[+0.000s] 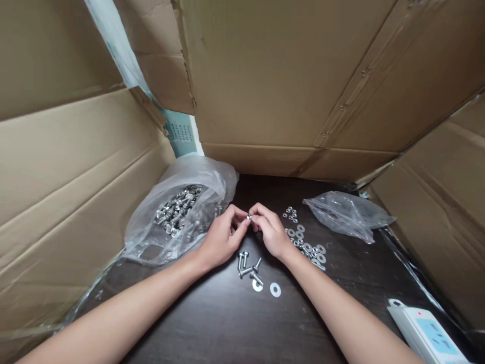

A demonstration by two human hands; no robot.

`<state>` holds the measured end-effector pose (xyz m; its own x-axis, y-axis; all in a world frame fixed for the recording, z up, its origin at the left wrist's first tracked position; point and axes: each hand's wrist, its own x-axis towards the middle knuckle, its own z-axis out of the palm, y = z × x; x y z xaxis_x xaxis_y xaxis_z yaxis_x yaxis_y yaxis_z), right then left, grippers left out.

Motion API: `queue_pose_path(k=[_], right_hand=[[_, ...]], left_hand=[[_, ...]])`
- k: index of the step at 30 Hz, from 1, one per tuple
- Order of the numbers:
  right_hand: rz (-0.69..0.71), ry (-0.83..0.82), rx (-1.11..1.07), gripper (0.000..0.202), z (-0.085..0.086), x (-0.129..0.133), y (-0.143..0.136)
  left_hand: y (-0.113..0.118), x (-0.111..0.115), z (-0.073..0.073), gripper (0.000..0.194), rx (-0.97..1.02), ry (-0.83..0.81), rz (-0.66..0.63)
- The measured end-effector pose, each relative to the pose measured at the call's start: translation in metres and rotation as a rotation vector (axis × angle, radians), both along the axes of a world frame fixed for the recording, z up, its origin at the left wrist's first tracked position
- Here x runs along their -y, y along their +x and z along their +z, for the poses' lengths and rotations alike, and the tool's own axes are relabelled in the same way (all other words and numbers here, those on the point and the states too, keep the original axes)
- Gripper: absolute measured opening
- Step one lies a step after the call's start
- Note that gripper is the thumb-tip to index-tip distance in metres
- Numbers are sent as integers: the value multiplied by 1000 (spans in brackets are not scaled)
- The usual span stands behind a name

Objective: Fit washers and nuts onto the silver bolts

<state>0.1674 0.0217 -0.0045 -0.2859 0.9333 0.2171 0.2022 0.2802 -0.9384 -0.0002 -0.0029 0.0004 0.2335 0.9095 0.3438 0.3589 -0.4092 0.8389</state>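
My left hand [223, 237] and my right hand [272, 231] meet above the middle of the table, fingertips pinched together. Between them is a small shiny metal fastener [249, 217]; fingers cover most of it, so I cannot tell its exact kind. Just below my hands lie several loose bolts [245, 260], pointing different ways. One flat washer [257, 286] sits partly under a bolt, and another washer [275, 289] lies to its right. Beyond my right wrist are a small group of nuts [291, 214] and a spread of washers and nuts [307, 247].
At the left, an open clear plastic bag [142, 237] holds many metal bolts [180, 210]. A flattened plastic bag [348, 215] lies at the back right. A white power strip [426, 328] is at the front right. Cardboard walls [284, 76] enclose the dark table [204, 313].
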Motion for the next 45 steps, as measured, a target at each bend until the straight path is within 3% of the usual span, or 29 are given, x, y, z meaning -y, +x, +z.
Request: queue_pose_path(k=[10,20,28,32,38,45], right_hand=[[-15,-12,72,44,-3,-1,-2],[-8,-8,24,22,1,0,-2],[-18,-6,76,43,-2,-1,-4],[-25,3,52,41,0,0,-4],[-20,15,15,18,3,0,-1],[-8,16,56,34,-1,0,-2]], left_hand=[[-1,1,-1,9,5,-6,-31],[-1,-1,-1,13,42,-34,-12],[-2,0,-3,13,-3,-16,-18],[-1,0,-3,14,12,-35,-2],[-1,0,-1,16,23,-63,20],[0,1,-1,11,-9,-3,-15]])
